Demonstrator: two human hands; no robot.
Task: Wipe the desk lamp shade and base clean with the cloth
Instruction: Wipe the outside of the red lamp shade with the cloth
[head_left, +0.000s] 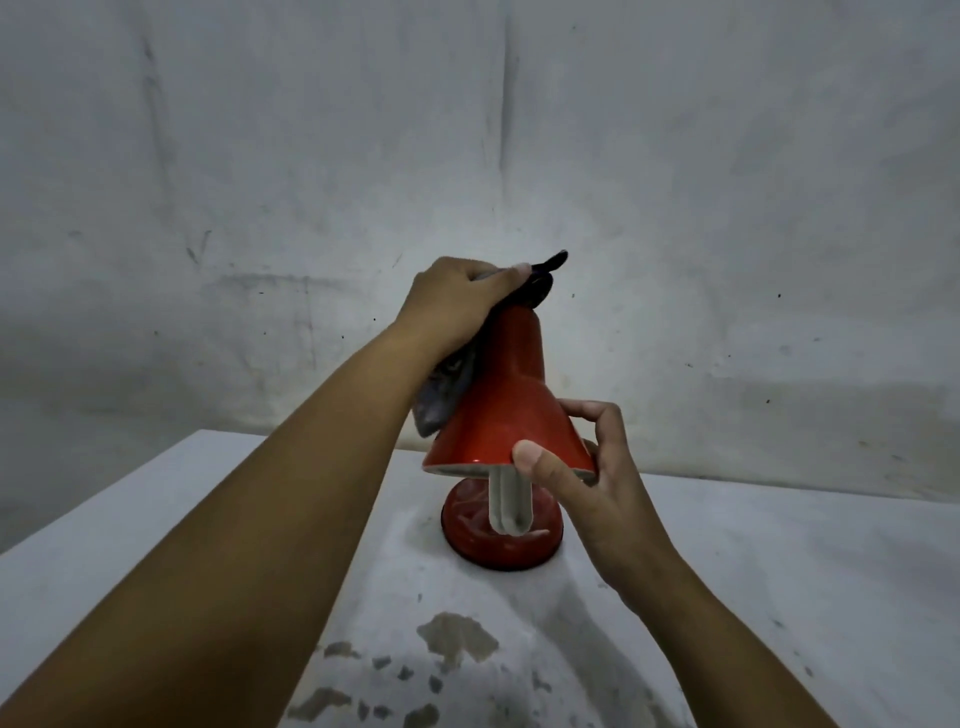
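Nearest, bare bench (156, 545), stained, carrying red lamp base (501, 543). Above base, right hand (587, 467) pinching shade (506, 410) rim, thumb in front. Farther, at shade's narrow top, left hand (457, 301) closed around dark cloth (441, 400), trailing down shade's left flank. Shade axis near upright, so probably downward strokes next. No readable writing.

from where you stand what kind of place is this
Probably a bare utility or storage room rather than a furnished office, though that is a guess. The wall is scuffed, stained and unpainted-looking, the white table has chipped, patchy paint, and only a red desk lamp stands on it.
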